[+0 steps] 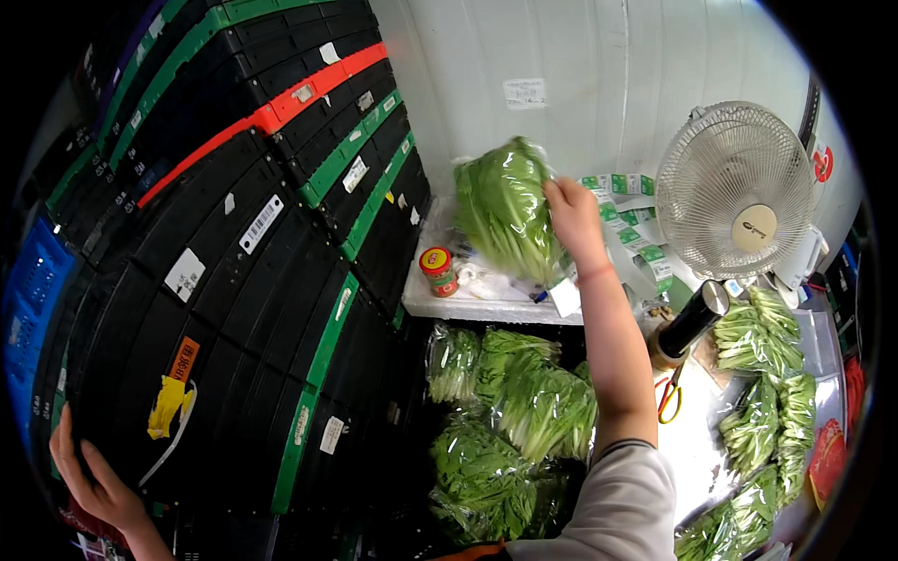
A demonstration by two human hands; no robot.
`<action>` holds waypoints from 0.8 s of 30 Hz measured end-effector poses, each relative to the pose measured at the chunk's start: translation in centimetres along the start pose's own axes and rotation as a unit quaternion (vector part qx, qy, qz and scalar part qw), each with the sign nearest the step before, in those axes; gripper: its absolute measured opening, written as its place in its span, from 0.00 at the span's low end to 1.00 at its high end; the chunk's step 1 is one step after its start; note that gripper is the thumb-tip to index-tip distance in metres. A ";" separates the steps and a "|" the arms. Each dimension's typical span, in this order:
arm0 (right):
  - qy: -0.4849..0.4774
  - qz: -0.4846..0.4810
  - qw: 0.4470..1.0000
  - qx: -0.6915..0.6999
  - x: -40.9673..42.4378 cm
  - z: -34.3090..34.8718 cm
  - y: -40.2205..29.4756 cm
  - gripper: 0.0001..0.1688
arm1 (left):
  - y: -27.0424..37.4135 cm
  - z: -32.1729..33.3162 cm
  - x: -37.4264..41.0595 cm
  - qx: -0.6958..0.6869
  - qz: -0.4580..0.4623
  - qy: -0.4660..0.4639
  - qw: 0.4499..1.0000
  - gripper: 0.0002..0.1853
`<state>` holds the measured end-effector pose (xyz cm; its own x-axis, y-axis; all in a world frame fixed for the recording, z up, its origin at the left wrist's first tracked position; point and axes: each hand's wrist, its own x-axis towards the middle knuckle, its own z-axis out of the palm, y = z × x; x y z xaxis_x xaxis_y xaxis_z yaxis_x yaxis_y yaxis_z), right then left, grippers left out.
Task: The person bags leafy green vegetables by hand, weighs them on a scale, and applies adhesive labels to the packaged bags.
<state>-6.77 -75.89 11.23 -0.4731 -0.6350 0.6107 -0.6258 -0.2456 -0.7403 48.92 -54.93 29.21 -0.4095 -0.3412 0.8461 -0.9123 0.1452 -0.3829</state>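
My right hand [572, 207] grips the edge of a clear plastic bag of leafy green vegetables [501, 203]. It holds the bag up over a white foam ledge [484, 308] by the wall. Below it, more bagged greens [540, 400] lie in a dark crate, whose walls are mostly hidden. At the lower left, my left hand [98, 484] is spread against the stacked black plastic crates [231, 336], its fingers apart. Whether it presses on them I cannot tell.
A red-lidded jar [439, 271] stands on the ledge. To the right are a desk fan [736, 189], a strip of printed labels [635, 238], a black cylinder [694, 319], scissors [668, 400] and bagged greens [751, 428] on a white table [691, 442].
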 end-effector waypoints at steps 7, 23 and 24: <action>-0.111 0.015 0.992 -0.053 -14.3 -4.8 5.6 0.11 | -1.4 1.4 -1.2 -0.025 -0.002 0.007 1.000 0.18; -0.114 -0.342 0.927 0.105 -29.5 -6.4 -19.5 0.19 | 2.1 2.0 -1.3 -0.112 0.002 0.112 0.987 0.17; -0.113 -0.324 0.929 0.140 -31.7 -6.5 -21.1 0.19 | 3.8 1.3 -3.0 -0.108 0.055 0.109 0.987 0.15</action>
<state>17.44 -45.78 9.34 0.1081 -0.4175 0.9022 -0.5334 -0.7902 -0.3017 46.67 -54.53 24.70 -0.4760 -0.1074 0.8729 -0.8331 0.3729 -0.4085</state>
